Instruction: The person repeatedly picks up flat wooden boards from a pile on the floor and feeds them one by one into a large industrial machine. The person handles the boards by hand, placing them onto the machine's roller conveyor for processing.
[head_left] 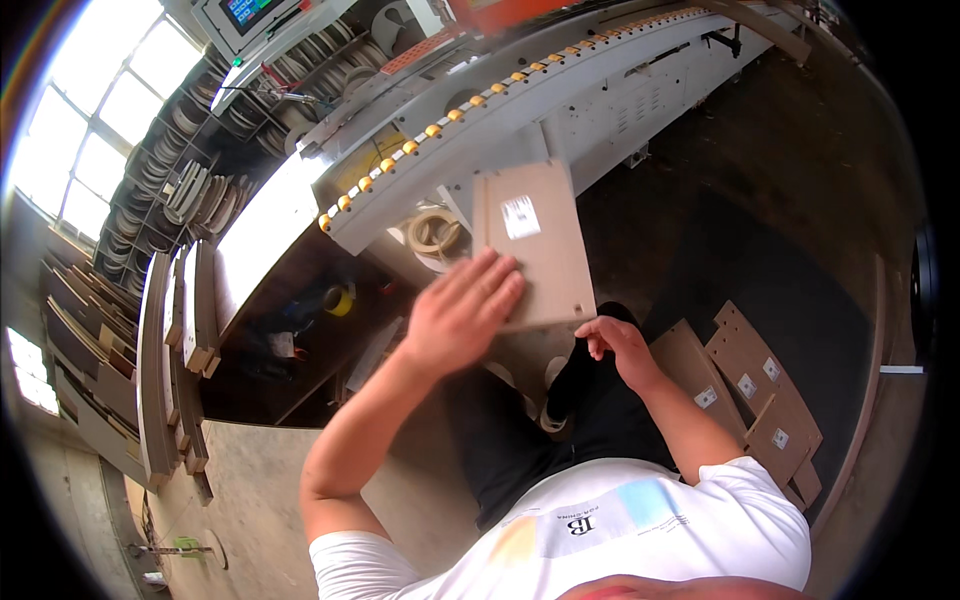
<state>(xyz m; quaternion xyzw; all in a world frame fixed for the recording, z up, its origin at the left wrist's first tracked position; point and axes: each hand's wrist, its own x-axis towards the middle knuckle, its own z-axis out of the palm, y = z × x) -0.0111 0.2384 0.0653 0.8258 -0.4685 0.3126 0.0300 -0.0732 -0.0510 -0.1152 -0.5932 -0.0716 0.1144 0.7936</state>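
Note:
A flat brown wood panel point(553, 245) with a white label and small holes near its corners is in front of me, below the machine's roller edge. My left hand point(465, 310) lies over its left edge, fingers stretched flat against the face; its thumb is hidden. At the lower right corner, my right hand point(620, 345) has its fingers curled in around the panel's edge. What bears the panel's far end cannot be made out.
A long grey machine point(620, 110) with yellow rollers runs across the far side. Several labelled panels point(765, 390) lie on a dark mat at right. Edge-strip coils point(195, 190) fill a rack at far left. Stacked boards point(165, 370) stand at left, and a tape roll point(433, 232) sits behind the panel.

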